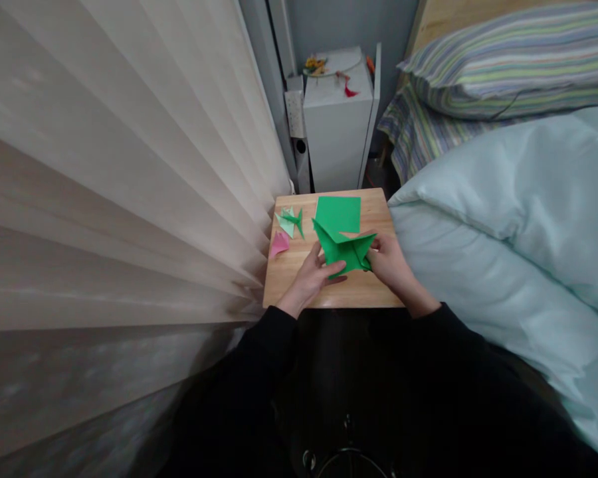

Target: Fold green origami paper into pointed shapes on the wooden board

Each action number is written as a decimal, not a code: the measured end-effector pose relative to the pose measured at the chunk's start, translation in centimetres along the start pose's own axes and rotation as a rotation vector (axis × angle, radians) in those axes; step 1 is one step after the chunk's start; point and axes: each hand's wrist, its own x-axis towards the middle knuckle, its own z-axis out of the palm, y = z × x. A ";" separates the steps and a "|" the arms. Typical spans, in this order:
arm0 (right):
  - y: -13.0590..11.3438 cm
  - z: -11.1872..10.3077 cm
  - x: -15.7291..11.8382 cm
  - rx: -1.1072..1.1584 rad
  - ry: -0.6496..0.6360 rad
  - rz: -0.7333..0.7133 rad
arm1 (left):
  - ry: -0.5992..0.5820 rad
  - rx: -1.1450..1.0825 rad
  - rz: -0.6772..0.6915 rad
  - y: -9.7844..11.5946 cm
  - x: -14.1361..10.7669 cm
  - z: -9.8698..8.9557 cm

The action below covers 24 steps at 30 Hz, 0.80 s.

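A creased sheet of green origami paper (346, 251), partly folded with its corners raised, is held between my two hands over a small wooden table (284, 282). My left hand (313, 273) grips its lower left side, thumb on top and fingers beneath. At the right corner, my right hand (389, 259) pinches the paper; some of its fingertips are hidden behind the fold. Just beyond lies a flat stack of green square paper (339, 211). Folded paper pieces rest at the table's left: a light green one (286, 224), a darker green one (298, 221) and a pink one (280, 243).
A pale pleated curtain (179, 166) hangs along the left side, touching the table's edge. To the right is a bed with a light blue quilt (503, 219) and a striped pillow (518, 60). Behind the table stands a white cabinet (339, 133) with small ornaments on top.
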 end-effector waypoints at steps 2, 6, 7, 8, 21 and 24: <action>-0.1 0.7 -0.5 -0.062 -0.050 -0.028 | 0.056 0.000 0.068 -0.7 0.3 0.4; -0.8 1.2 -1.5 -0.180 -0.084 -0.077 | 0.326 0.116 0.120 -1.1 1.0 -0.2; -1.1 1.3 -1.9 -0.174 -0.061 -0.087 | 0.392 0.154 0.082 -1.0 1.1 -0.5; -1.4 1.3 -2.3 -0.167 -0.037 -0.109 | 0.440 0.203 0.038 -0.8 1.1 -0.9; -0.3 0.6 -3.0 -0.274 -0.050 -0.119 | 0.200 0.529 0.220 0.2 1.6 -3.9; 0.1 -0.4 -2.2 -0.050 0.019 -0.029 | 0.148 0.247 0.214 0.1 1.8 -3.8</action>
